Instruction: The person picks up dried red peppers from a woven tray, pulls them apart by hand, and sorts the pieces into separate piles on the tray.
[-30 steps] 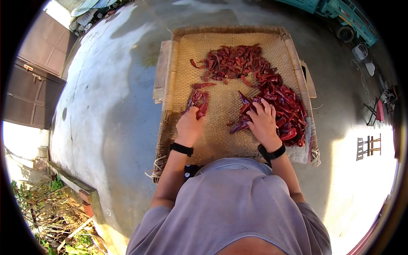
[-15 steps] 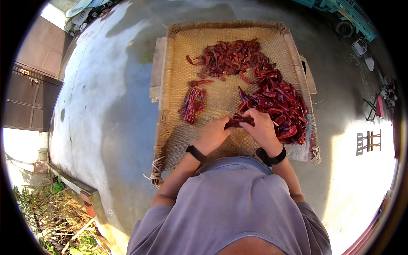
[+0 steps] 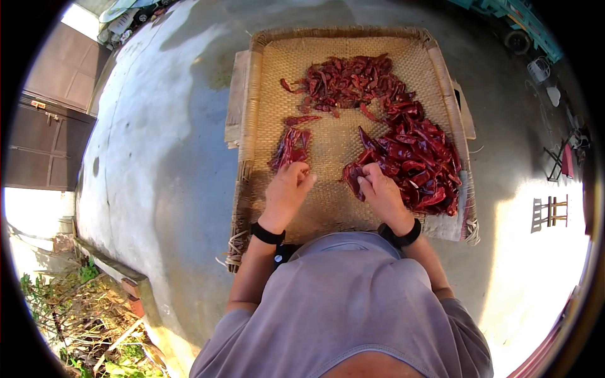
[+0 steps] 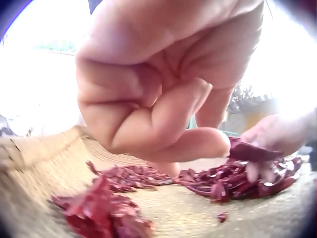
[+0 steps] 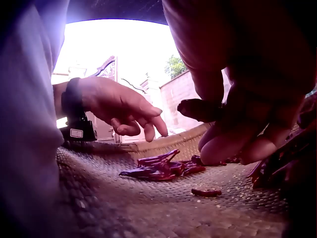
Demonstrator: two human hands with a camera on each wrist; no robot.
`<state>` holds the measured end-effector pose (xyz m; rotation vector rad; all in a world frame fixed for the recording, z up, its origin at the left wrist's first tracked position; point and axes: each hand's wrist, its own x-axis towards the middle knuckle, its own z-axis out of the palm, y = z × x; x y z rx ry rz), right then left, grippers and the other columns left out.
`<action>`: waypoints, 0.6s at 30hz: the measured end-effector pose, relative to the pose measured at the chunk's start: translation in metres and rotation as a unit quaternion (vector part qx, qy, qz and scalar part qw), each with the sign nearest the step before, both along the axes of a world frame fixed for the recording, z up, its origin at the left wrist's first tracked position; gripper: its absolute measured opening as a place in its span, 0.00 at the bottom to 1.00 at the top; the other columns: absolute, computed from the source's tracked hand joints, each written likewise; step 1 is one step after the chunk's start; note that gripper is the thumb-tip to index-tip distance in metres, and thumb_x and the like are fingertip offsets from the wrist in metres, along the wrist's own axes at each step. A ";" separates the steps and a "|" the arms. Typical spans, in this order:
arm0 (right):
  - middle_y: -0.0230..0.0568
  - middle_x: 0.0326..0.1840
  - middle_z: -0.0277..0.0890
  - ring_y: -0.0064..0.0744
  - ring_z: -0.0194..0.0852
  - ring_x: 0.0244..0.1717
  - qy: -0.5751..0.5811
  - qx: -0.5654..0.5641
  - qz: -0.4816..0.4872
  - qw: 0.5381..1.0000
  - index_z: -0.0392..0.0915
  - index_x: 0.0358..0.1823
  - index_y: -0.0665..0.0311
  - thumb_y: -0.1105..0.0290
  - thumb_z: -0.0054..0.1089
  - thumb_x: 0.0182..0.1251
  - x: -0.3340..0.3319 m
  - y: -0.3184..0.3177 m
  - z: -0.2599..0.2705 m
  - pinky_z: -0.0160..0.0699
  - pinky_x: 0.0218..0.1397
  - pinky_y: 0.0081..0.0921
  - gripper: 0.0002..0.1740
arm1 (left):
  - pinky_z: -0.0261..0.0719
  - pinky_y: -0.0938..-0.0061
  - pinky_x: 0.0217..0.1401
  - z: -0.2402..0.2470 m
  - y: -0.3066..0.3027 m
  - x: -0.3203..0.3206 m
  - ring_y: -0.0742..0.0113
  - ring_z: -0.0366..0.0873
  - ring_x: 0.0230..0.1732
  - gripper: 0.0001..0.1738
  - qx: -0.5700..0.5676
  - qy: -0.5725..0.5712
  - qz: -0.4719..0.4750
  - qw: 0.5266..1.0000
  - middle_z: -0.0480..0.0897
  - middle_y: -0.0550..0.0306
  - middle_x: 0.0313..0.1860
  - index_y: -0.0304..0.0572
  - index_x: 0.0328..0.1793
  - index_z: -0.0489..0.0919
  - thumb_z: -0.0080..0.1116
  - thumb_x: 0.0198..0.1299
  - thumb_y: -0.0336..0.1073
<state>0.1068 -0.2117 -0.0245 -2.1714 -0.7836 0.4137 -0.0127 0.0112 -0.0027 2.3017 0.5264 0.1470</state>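
Note:
My left hand (image 3: 287,194) hovers just short of a small pile of red chili peppers (image 3: 293,143) on the woven tray (image 3: 331,148). Its fingers are loosely bent and empty in the left wrist view. Beside the big pile of glossy red chilies (image 3: 428,157), my right hand (image 3: 383,195) pinches a chili pepper between thumb and fingers. The dark end of this chili pepper (image 5: 199,110) sticks out from the fingertips in the right wrist view. A short chili piece (image 5: 206,193) lies on the weave below that hand.
Smaller, drier-looking chilies (image 3: 350,79) spread across the tray's far part. Wooden boards (image 3: 237,101) jut out beneath the tray. Concrete floor (image 3: 183,164) surrounds it, with a teal vehicle (image 3: 526,25) at far right and a small stool (image 3: 558,211) nearer.
My left hand went from the small pile to the middle, where both hands held a chili, then back left, empty. My right hand left the big pile and now holds a chili at its edge.

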 end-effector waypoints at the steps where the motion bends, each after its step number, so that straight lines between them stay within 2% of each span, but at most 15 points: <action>1: 0.51 0.34 0.83 0.58 0.83 0.36 -0.011 0.025 0.011 1.000 0.66 0.52 0.61 0.66 0.54 0.76 -0.004 0.004 -0.001 0.79 0.40 0.49 0.11 | 0.80 0.60 0.44 -0.006 -0.010 0.005 0.50 0.83 0.42 0.19 -0.074 -0.007 -0.022 0.997 0.84 0.47 0.45 0.39 0.55 0.80 0.68 0.64 0.42; 4: 0.51 0.33 0.83 0.59 0.83 0.35 0.057 0.048 0.049 0.996 0.66 0.52 0.61 0.66 0.53 0.76 -0.011 0.015 0.007 0.79 0.39 0.50 0.10 | 0.79 0.56 0.42 -0.005 -0.033 0.016 0.46 0.83 0.43 0.18 -0.228 0.023 -0.049 0.972 0.85 0.44 0.41 0.37 0.52 0.80 0.66 0.64 0.43; 5: 0.52 0.37 0.83 0.59 0.83 0.40 0.057 0.025 0.053 0.997 0.68 0.54 0.63 0.68 0.51 0.76 -0.013 0.016 0.004 0.79 0.42 0.49 0.11 | 0.79 0.56 0.42 -0.003 -0.037 0.017 0.45 0.84 0.42 0.18 -0.268 0.042 -0.052 0.961 0.85 0.43 0.40 0.36 0.51 0.80 0.65 0.64 0.42; 8: 0.50 0.47 0.82 0.54 0.80 0.49 -0.044 0.023 0.076 0.996 0.72 0.56 0.62 0.69 0.55 0.73 -0.009 0.009 0.011 0.78 0.50 0.47 0.13 | 0.80 0.52 0.43 -0.020 -0.027 0.012 0.41 0.84 0.41 0.18 -0.106 -0.003 -0.051 0.993 0.85 0.41 0.38 0.36 0.53 0.79 0.63 0.65 0.41; 11: 0.44 0.55 0.79 0.48 0.74 0.57 -0.222 -0.030 0.040 0.974 0.76 0.59 0.60 0.71 0.60 0.69 0.010 0.003 0.013 0.73 0.59 0.45 0.18 | 0.81 0.54 0.44 -0.017 -0.004 0.003 0.43 0.86 0.42 0.18 0.059 0.007 -0.026 0.998 0.86 0.38 0.42 0.38 0.57 0.79 0.62 0.65 0.40; 14: 0.38 0.58 0.79 0.45 0.69 0.60 -0.278 -0.079 -0.010 0.957 0.77 0.61 0.57 0.72 0.64 0.65 0.028 0.005 0.012 0.70 0.62 0.43 0.22 | 0.80 0.49 0.51 0.001 0.014 -0.008 0.36 0.83 0.51 0.20 0.098 0.094 0.035 0.990 0.86 0.37 0.47 0.39 0.59 0.79 0.61 0.63 0.39; 15: 0.38 0.55 0.80 0.44 0.69 0.60 -0.300 -0.095 -0.002 0.949 0.78 0.60 0.57 0.73 0.63 0.65 0.032 0.008 0.013 0.69 0.61 0.42 0.21 | 0.81 0.50 0.54 -0.001 0.024 -0.010 0.38 0.83 0.51 0.22 0.105 0.114 0.038 0.987 0.86 0.37 0.47 0.41 0.61 0.79 0.61 0.63 0.40; 18: 0.37 0.51 0.80 0.43 0.69 0.59 -0.366 -0.101 0.019 0.925 0.83 0.54 0.58 0.74 0.63 0.64 0.044 0.011 -0.008 0.67 0.61 0.41 0.16 | 0.82 0.49 0.50 -0.007 0.042 -0.020 0.41 0.85 0.48 0.20 0.141 0.149 0.037 0.978 0.87 0.41 0.45 0.46 0.60 0.79 0.60 0.62 0.39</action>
